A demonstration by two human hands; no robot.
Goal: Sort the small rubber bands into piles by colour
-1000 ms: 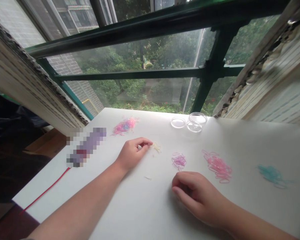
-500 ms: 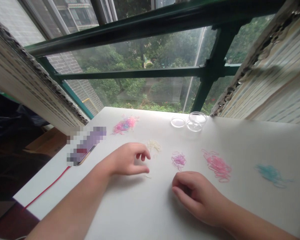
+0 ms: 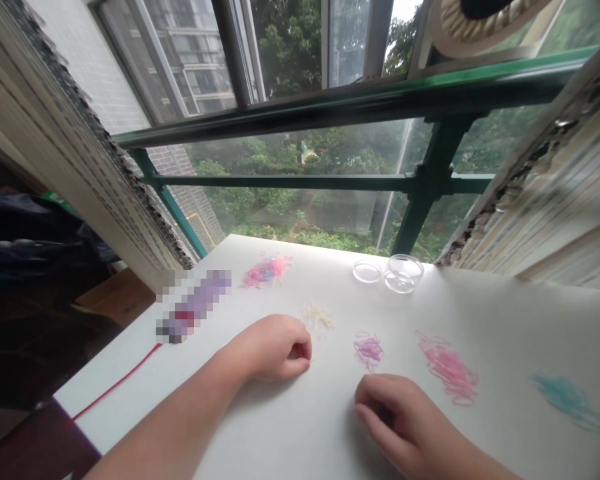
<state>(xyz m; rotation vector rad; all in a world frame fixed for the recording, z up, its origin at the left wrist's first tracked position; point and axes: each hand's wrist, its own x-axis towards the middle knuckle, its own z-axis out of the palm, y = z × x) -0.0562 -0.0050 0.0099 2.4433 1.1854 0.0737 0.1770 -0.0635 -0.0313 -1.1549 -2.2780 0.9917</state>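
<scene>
My left hand (image 3: 280, 350) is closed in a pinch, thumb against fingers, low over the white table (image 3: 260, 433). It pinches a pale rubber band, mostly hidden by the fingertips. Just beyond it lies a loose pile of pale yellow rubber bands (image 3: 319, 316). My right hand (image 3: 403, 417) rests on its side with curled fingers, and whatever may be inside them is hidden. Near its knuckles is a small pile of purple rubber bands (image 3: 369, 349). Pink rubber bands (image 3: 450, 370) lie to its right, and blue-green ones (image 3: 565, 397) farther right.
A mixed heap of pink, purple and blue rubber bands (image 3: 267, 271) lies at the back left. Behind stand a clear round container (image 3: 403, 275) and a clear lid (image 3: 367, 271). At left is a blurred-out phone-like object (image 3: 195, 307) with a red cable (image 3: 115, 387). A green railing (image 3: 290, 181) borders the window.
My left hand's thumb and fingers have closed together where a single pale band lay on the table. My right hand keeps its curled pose. The whole view has tilted upward.
</scene>
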